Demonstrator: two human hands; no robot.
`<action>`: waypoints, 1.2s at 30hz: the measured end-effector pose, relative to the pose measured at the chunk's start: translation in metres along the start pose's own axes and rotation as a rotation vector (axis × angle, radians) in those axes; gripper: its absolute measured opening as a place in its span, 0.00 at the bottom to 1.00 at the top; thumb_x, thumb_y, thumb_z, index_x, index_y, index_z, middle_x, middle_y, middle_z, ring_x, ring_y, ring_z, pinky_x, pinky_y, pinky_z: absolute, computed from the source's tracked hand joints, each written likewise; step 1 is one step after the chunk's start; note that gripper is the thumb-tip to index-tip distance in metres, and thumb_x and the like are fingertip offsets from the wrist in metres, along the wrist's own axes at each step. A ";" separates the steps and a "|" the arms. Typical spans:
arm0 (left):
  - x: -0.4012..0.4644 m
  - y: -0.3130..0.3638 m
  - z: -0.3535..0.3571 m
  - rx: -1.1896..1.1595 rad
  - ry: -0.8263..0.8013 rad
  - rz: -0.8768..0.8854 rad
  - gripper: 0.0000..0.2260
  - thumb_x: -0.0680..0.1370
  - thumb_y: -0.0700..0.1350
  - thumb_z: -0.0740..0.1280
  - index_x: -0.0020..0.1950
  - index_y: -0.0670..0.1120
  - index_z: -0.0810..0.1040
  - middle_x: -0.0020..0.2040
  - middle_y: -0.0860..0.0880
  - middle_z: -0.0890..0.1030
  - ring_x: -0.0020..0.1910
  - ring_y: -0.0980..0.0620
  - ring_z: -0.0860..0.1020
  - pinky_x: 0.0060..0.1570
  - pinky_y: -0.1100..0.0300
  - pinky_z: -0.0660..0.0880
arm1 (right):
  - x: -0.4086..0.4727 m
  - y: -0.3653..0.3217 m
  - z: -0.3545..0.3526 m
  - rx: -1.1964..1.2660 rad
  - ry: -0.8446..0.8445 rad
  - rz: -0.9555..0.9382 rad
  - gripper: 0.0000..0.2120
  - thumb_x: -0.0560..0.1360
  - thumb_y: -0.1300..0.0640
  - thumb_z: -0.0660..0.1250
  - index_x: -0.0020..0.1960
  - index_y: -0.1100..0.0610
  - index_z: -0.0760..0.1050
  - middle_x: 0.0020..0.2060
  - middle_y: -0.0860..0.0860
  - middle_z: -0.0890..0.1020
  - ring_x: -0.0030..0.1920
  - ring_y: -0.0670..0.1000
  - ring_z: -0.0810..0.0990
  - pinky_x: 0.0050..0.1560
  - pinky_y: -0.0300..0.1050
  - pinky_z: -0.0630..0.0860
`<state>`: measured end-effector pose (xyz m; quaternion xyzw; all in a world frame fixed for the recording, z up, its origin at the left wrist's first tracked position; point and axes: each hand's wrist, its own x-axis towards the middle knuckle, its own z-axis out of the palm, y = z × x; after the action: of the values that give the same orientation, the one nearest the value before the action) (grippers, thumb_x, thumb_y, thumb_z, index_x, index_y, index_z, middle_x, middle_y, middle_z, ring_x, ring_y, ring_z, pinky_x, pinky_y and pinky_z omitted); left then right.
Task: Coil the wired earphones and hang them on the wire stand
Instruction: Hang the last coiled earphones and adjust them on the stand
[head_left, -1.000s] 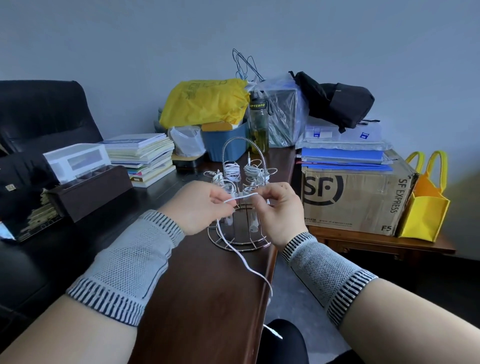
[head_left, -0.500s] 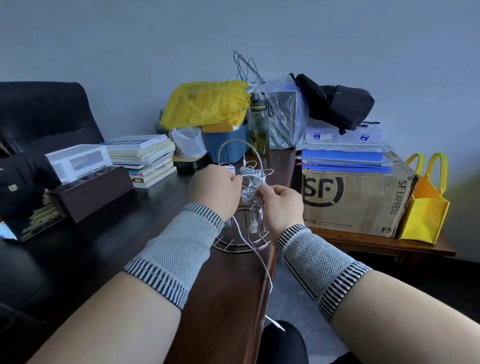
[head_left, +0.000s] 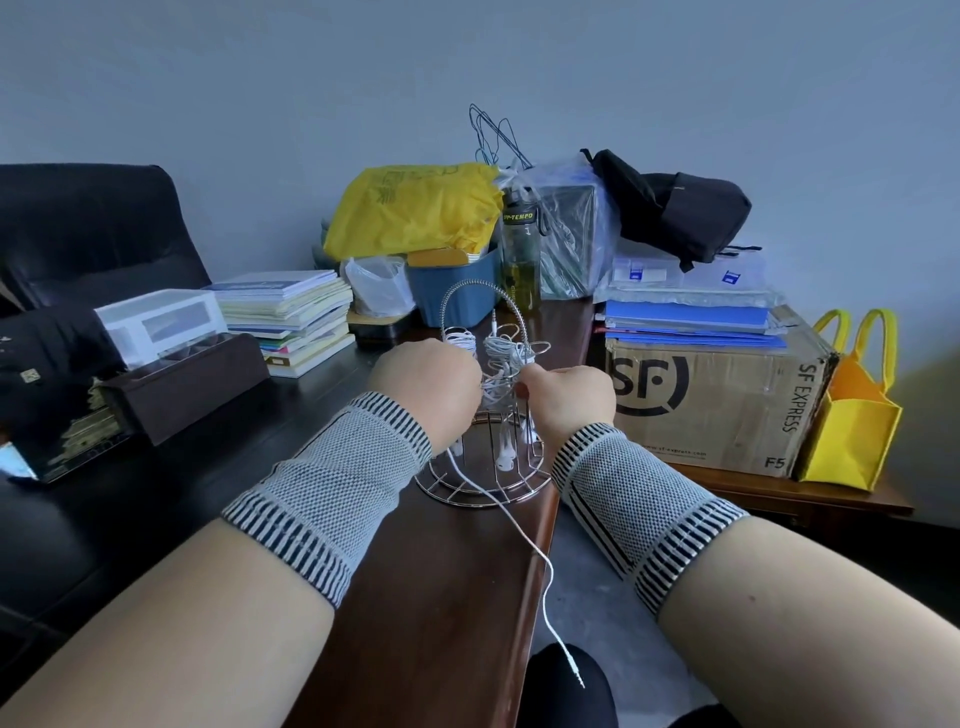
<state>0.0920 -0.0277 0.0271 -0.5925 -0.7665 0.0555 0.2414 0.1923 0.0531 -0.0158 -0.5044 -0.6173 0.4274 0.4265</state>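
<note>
Now hanging a cable on the stand, with its tail not yet coiled.

Head view: the left hand (head_left: 423, 387) and right hand (head_left: 569, 397) meet at the stand (head_left: 483, 415) on the worktop (head_left: 426, 582); both sets of fingers are curled in toward the white cable (head_left: 511, 512), but whether they pinch it I cannot tell, since the knuckles hide the tips. Coiled earphones (head_left: 501, 353) hang on the stand's upper arms, and earbuds dangle inside the frame. One loose length runs from under the left hand, across the stand's base and off the worktop edge, ending in the plug (head_left: 574, 670). I'd gather that tail into even loops first, keep one hand steadying the stand, and hook the bundle without snagging neighbouring coils.
</note>
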 end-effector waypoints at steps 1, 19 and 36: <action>-0.003 -0.002 0.000 -0.001 0.012 0.019 0.13 0.81 0.44 0.57 0.38 0.47 0.74 0.29 0.50 0.69 0.34 0.49 0.71 0.32 0.56 0.67 | 0.000 0.000 0.000 -0.003 -0.002 -0.002 0.22 0.72 0.54 0.65 0.23 0.57 0.64 0.20 0.49 0.66 0.23 0.49 0.64 0.27 0.41 0.63; -0.016 -0.020 0.006 -0.382 0.052 0.056 0.11 0.79 0.53 0.62 0.47 0.56 0.84 0.45 0.55 0.84 0.47 0.52 0.79 0.52 0.56 0.75 | -0.022 0.034 0.007 -0.018 -0.110 -0.678 0.11 0.72 0.64 0.70 0.46 0.49 0.81 0.43 0.45 0.73 0.44 0.37 0.73 0.48 0.29 0.69; -0.039 -0.019 0.015 -1.367 -0.054 -0.205 0.09 0.77 0.47 0.68 0.40 0.47 0.84 0.31 0.52 0.76 0.23 0.60 0.67 0.32 0.59 0.69 | -0.012 0.035 0.011 0.149 0.003 -0.412 0.08 0.72 0.56 0.69 0.36 0.48 0.73 0.40 0.49 0.80 0.42 0.49 0.79 0.50 0.49 0.78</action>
<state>0.0757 -0.0665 0.0092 -0.5345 -0.6874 -0.4486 -0.2013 0.1927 0.0443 -0.0531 -0.3353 -0.6734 0.3748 0.5419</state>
